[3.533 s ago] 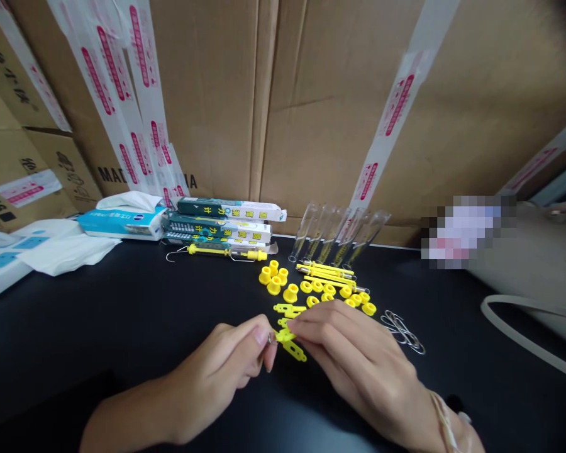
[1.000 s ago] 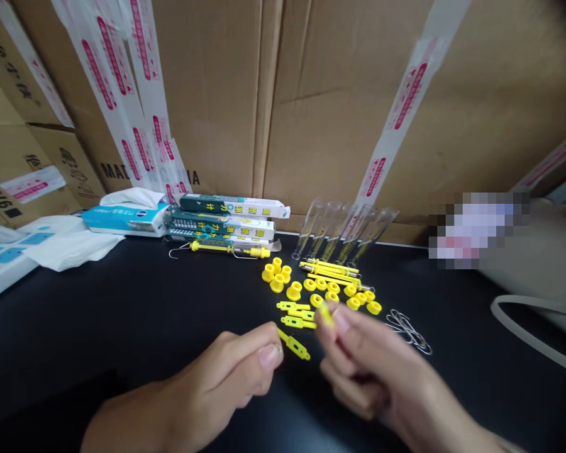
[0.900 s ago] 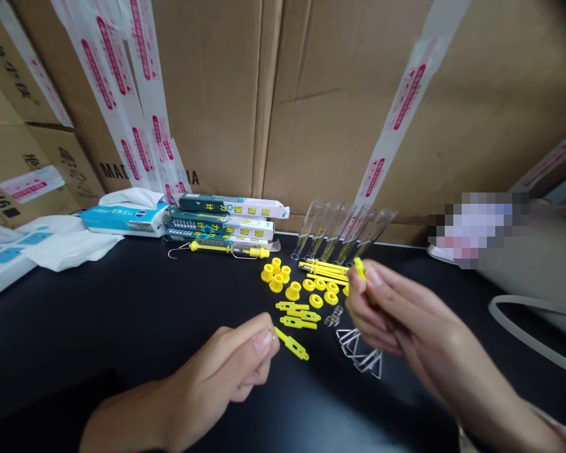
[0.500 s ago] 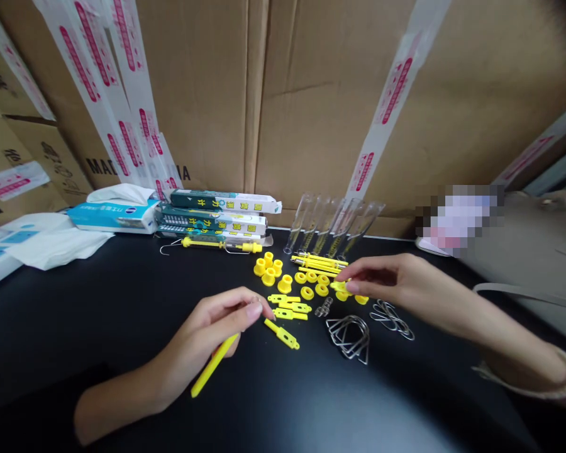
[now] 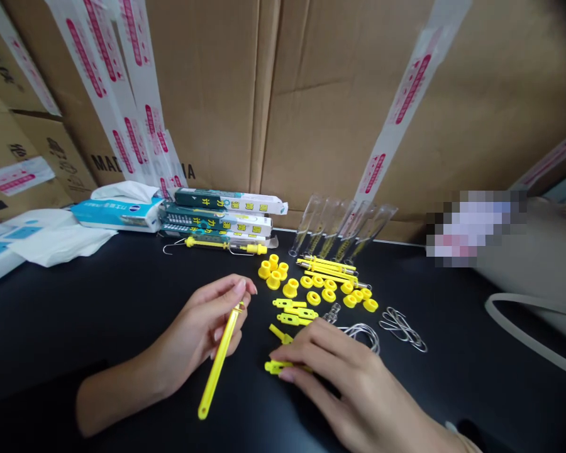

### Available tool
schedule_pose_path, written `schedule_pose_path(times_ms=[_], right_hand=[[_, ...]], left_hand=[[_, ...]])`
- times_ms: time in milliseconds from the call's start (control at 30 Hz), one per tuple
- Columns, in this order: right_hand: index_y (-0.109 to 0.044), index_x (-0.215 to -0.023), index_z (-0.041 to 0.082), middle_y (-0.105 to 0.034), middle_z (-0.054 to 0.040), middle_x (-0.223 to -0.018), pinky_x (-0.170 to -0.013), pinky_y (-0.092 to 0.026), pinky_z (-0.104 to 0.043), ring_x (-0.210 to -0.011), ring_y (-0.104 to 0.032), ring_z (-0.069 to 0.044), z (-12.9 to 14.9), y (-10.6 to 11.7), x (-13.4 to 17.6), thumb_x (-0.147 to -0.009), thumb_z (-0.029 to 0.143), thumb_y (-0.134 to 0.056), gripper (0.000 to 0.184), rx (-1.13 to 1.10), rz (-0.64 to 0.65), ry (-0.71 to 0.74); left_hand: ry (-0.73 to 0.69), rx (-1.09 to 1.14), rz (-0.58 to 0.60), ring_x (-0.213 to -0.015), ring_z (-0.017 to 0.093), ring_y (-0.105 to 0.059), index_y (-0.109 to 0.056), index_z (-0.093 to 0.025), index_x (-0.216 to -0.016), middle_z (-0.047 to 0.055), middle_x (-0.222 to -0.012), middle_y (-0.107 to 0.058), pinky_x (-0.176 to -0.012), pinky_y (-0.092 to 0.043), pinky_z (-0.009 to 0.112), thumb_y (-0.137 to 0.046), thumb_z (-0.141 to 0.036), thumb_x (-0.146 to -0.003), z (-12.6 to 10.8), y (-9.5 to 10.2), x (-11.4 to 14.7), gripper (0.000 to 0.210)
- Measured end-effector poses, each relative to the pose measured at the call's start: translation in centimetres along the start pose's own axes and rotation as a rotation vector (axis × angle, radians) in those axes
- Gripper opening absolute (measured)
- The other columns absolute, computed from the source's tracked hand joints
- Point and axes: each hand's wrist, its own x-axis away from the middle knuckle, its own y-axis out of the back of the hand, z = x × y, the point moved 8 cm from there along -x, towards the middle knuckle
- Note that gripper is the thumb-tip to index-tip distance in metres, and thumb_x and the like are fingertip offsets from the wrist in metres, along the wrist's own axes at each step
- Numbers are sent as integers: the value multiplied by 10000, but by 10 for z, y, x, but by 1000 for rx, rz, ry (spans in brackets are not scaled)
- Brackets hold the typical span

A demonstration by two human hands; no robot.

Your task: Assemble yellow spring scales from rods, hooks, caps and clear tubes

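My left hand (image 5: 205, 324) is closed round the upper end of a long yellow plastic bar (image 5: 217, 371), which slants down toward me with a small hole at its lower end. My right hand (image 5: 344, 371) pinches a flat yellow tab piece with holes (image 5: 274, 367) just above the black table, to the right of the bar. Partly behind those fingers lies another yellow tab piece (image 5: 279, 333), and several similar pieces (image 5: 297, 318) are just beyond. Bent wire loops (image 5: 365, 333) are half covered by my right hand.
Farther back are yellow flanged caps (image 5: 274, 280), yellow rings (image 5: 314, 298), yellow rods with springs (image 5: 330, 267) and clear tubes (image 5: 327, 233). An assembled spring scale (image 5: 207, 244) lies before stacked boxes (image 5: 231, 201). Wire hooks (image 5: 402, 328) and a grey bag (image 5: 538, 264) are at right.
My right hand has come from the rings at the back toward the front centre, bringing the tab piece. My left hand has turned the bar so more of it shows.
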Motion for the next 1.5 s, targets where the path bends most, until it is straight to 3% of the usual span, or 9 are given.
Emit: schedule_pose_path(times_ms=[433,667,833,967,1033,1100,1233,1333,1500], right_hand=[[-663,-1047,246,-683,-21,-988,-807,-497,-367,-902,-634,-206,-18,-2,-5,-969,163,-601,130,196,-52,-24],[-666,-1029,241,-685,13,-839,-664,-520,-215,-709,-645,-118,2,19,-4,-1021,355,-522,184,-7,-211,5],[-572,-1303,154,-680,-86,-975,-731,-568,-305,-850,-677,-205,16,21,0,-971,364,-608,395,368,-252,106],[-670,-1134,162,-627,-104,-909,-587,-524,-314,-744,-631,-207,14,24,0,-1026,198,-450,247,569,-247,162],[-689,-1022,183,-614,-97,-921,-633,-519,-330,-762,-601,-203,13,32,-3,-1016,174,-471,219,541,-244,200],[-671,-1083,202,-624,-81,-953,-720,-526,-348,-823,-593,-201,11,38,-6,-992,171,-541,161,445,-176,224],[-536,-1352,241,-644,-67,-1151,-900,-538,-323,-1035,-615,-193,7,33,-7,-942,98,-534,434,216,58,175],[-440,-1463,248,-613,-77,-1283,-990,-515,-337,-1167,-593,-216,6,29,-3,-905,131,-555,582,221,74,135],[-606,-1237,234,-688,-48,-1036,-796,-529,-292,-900,-650,-169,-5,37,-8,-1015,150,-472,273,230,-25,132]], left_hand=[[-69,-41,5,-452,47,-326,-632,-178,-865,-69,-611,-431,-355,-325,122,-730,-414,-863,-3,-2,0,255],[-155,-43,-19,-672,80,-582,-643,-156,-802,-21,-743,-610,-590,-469,147,-851,-262,-759,-10,1,0,238],[-121,25,2,-747,109,-651,-634,-152,-772,-18,-736,-647,-654,-494,161,-888,-194,-694,-9,1,-1,269],[-92,16,81,-697,113,-683,-604,-145,-764,-16,-738,-650,-584,-481,156,-872,-235,-731,-7,-9,2,284],[-91,-37,107,-698,135,-708,-595,-144,-767,-5,-770,-664,-563,-480,166,-863,-241,-745,-6,-13,3,286],[-109,-82,96,-703,146,-720,-590,-142,-765,5,-799,-680,-569,-491,176,-865,-240,-743,-6,-14,4,292],[-157,-59,-15,-716,124,-711,-567,-148,-748,0,-791,-698,-657,-531,183,-885,-236,-713,-10,-4,1,331],[-162,-38,-55,-738,126,-713,-547,-154,-740,1,-783,-704,-702,-545,192,-888,-216,-704,-12,0,1,349],[-151,-108,25,-815,171,-719,-590,-154,-794,26,-883,-695,-673,-558,215,-874,-221,-720,-9,-9,4,301]])
